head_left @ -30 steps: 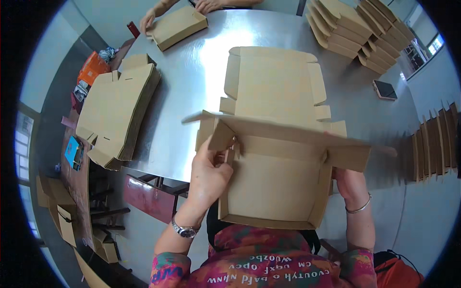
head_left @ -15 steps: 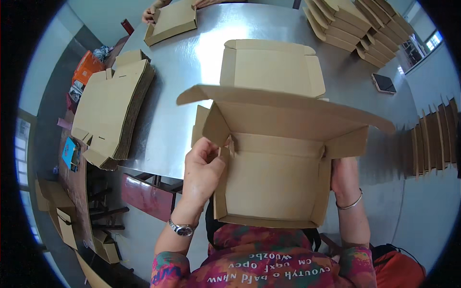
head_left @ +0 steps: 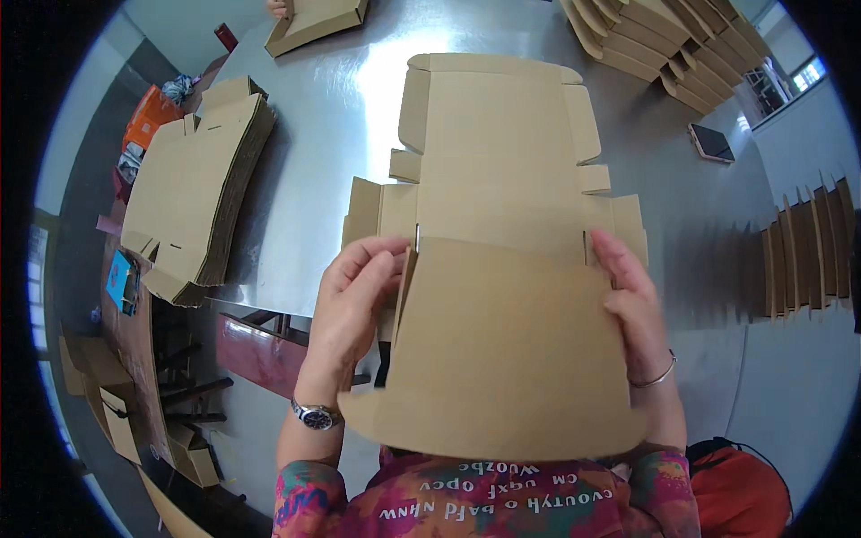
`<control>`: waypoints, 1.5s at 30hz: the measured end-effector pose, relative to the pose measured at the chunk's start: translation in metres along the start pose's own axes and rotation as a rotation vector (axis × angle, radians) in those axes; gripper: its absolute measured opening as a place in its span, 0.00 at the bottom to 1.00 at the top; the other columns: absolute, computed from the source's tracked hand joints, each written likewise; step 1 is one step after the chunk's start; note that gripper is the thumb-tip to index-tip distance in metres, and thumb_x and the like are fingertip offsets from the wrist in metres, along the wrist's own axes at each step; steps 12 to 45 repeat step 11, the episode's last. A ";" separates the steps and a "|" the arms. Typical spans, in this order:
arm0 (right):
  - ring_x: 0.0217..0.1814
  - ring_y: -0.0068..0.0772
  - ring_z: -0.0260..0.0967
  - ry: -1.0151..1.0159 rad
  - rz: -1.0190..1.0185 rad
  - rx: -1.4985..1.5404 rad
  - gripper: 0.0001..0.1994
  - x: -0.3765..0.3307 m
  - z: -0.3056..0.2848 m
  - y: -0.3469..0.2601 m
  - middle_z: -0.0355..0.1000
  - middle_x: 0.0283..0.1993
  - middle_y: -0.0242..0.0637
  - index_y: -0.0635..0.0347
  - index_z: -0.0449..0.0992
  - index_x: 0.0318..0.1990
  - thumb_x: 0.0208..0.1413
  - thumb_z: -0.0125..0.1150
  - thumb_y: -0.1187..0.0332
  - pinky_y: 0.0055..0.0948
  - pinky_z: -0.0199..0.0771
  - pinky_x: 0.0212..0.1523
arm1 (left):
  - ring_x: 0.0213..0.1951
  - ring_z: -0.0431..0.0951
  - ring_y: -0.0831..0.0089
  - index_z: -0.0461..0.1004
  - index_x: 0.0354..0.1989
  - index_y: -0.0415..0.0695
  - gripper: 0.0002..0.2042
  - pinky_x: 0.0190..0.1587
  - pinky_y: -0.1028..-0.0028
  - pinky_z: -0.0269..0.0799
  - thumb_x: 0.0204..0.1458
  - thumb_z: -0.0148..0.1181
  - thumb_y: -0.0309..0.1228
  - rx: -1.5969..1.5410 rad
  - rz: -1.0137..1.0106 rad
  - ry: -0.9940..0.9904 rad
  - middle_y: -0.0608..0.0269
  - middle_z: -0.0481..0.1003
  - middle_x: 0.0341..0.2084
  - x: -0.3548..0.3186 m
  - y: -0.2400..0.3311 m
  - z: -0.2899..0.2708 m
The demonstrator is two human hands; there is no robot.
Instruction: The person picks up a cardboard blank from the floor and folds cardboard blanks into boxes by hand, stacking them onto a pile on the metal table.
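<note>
A brown cardboard box (head_left: 511,350) is between my two hands, close to my body. Its lid panel, with a curved front flap, now lies over the inside and hides it. My left hand (head_left: 352,291) grips the box's left side, thumb and fingers near the far corner. Along the right side, my right hand (head_left: 635,309) presses with its fingers pointing away from me and its thumb bent in. Just beyond the box, an unfolded cardboard blank (head_left: 502,117) with side flaps and slots lies on the table.
The metal table (head_left: 305,152) carries a stack of flat cardboard blanks (head_left: 184,188) at left. Folded boxes (head_left: 664,40) are piled at the far right, near a phone (head_left: 711,143). Across the table, another person's hand (head_left: 277,8) is by a cardboard tray (head_left: 318,22). More cardboard (head_left: 807,255) stands upright at right.
The box's lid has swung down toward me, covering the open inside. My right hand has come from behind the box to its right side. More of the flat blank shows.
</note>
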State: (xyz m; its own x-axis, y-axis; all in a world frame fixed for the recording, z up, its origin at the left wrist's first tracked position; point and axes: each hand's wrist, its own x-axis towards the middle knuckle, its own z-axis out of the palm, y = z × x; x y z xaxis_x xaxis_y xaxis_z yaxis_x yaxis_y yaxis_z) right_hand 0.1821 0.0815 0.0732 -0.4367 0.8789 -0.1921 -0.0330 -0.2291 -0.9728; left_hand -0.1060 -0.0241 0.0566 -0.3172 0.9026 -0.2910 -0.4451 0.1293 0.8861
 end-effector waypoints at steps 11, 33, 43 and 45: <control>0.78 0.44 0.37 -0.050 -0.425 -0.559 0.35 -0.001 -0.006 0.026 0.43 0.75 0.47 0.63 0.58 0.67 0.46 0.34 0.88 0.35 0.44 0.71 | 0.67 0.58 0.66 0.48 0.69 0.36 0.33 0.67 0.72 0.52 0.55 0.52 0.19 0.355 0.189 -0.130 0.46 0.59 0.65 -0.017 -0.012 0.032; 0.78 0.44 0.37 -0.050 -0.425 -0.559 0.35 -0.001 -0.006 0.026 0.43 0.75 0.47 0.63 0.58 0.67 0.46 0.34 0.88 0.35 0.44 0.71 | 0.67 0.58 0.66 0.48 0.69 0.36 0.33 0.67 0.72 0.52 0.55 0.52 0.19 0.355 0.189 -0.130 0.46 0.59 0.65 -0.017 -0.012 0.032; 0.78 0.44 0.37 -0.050 -0.425 -0.559 0.35 -0.001 -0.006 0.026 0.43 0.75 0.47 0.63 0.58 0.67 0.46 0.34 0.88 0.35 0.44 0.71 | 0.67 0.58 0.66 0.48 0.69 0.36 0.33 0.67 0.72 0.52 0.55 0.52 0.19 0.355 0.189 -0.130 0.46 0.59 0.65 -0.017 -0.012 0.032; 0.78 0.44 0.37 -0.050 -0.425 -0.559 0.35 -0.001 -0.006 0.026 0.43 0.75 0.47 0.63 0.58 0.67 0.46 0.34 0.88 0.35 0.44 0.71 | 0.67 0.58 0.66 0.48 0.69 0.36 0.33 0.67 0.72 0.52 0.55 0.52 0.19 0.355 0.189 -0.130 0.46 0.59 0.65 -0.017 -0.012 0.032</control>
